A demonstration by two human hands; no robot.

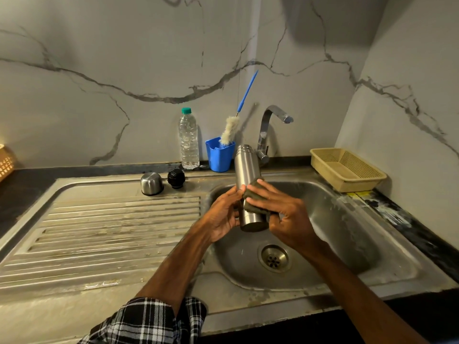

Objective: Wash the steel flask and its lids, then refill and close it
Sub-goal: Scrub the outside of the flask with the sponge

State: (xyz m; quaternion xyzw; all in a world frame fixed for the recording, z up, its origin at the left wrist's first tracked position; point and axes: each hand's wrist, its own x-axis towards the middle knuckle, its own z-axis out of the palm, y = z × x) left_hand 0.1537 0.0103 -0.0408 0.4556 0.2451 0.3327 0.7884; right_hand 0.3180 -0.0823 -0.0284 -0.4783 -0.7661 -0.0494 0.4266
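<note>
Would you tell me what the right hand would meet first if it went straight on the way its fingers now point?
The right hand points up-left, its fingers pressing the scrub pad onto the flask, so the flask stops it at once. Beyond lies roughly the blue cup, though depth is unclear.

Single view, worn on the person's head. It faces forward and down across the worktop (27, 187) onto the sink (347, 219). The lens is wide-angle, and straight edges bow towards the frame borders. Range is close: both forearms enter from the bottom edge, and the left hand (223, 214) and right hand (290, 219) sit near centre. The far limit is the wall (124, 58) behind the tap (267, 135).
</note>
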